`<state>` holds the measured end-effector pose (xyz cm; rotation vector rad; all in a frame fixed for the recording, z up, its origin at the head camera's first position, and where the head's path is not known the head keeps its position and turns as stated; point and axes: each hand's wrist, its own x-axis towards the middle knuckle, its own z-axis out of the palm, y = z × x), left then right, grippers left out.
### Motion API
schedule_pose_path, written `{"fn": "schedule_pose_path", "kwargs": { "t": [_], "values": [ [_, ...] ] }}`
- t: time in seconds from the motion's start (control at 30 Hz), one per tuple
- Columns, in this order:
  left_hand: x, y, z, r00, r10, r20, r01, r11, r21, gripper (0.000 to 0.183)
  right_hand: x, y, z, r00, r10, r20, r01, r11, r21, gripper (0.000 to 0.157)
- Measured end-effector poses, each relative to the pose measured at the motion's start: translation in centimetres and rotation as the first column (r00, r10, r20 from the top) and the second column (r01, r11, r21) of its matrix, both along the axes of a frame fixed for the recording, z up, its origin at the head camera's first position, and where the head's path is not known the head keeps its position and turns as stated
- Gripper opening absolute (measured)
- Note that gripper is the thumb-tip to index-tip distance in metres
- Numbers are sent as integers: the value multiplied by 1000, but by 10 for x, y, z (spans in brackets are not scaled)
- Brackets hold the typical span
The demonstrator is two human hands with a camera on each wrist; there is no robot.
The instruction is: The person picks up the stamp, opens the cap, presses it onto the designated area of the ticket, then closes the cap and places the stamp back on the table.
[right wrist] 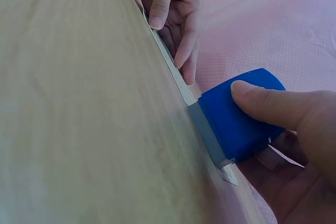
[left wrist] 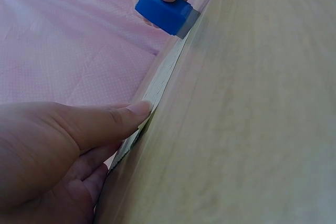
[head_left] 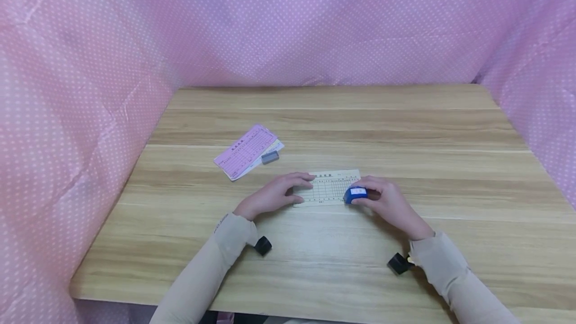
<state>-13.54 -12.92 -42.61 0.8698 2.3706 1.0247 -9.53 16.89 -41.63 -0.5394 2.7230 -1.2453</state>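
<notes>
My right hand (head_left: pixel 386 199) grips a blue stamp (head_left: pixel 355 194) between thumb and fingers. In the right wrist view the stamp's grey base (right wrist: pixel 207 132) stands on the right end of a pale paper slip (head_left: pixel 326 189) printed with a grid. My left hand (head_left: pixel 274 194) rests on the slip's left end, its thumb and fingertips spread along the paper. From the left wrist the left thumb (left wrist: pixel 139 109) shows at the slip's near edge, with the blue stamp beyond it at the far end.
Up and to the left on the wooden table (head_left: pixel 450 164) lie a pink printed slip (head_left: pixel 247 150) and a white one (head_left: pixel 274 146) partly under it. A small grey cap (head_left: pixel 270 157) sits at their right edge. Pink dotted cloth (head_left: pixel 315 29) hangs around the table.
</notes>
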Motion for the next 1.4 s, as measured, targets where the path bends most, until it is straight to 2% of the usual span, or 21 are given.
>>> {"fn": "schedule_pose_path", "kwargs": {
  "t": [0.2,0.4,0.73,1.4],
  "values": [
    [0,0,-1,1000,4,7,-4,1000,2,42,0,0,0,1000,-4,-17,4,1000,26,30],
    [-1,-1,-4,1000,-9,-17,9,1000,9,40,0,0,-1,998,-11,-57,14,999,51,31],
    [0,-1,-1,1000,-6,1,6,1000,8,41,0,0,1,998,-11,-55,16,997,80,32],
    [1,0,1,1000,-11,-24,12,1000,7,41,-3,1,2,999,-7,-32,10,995,97,32]
  ]
}}
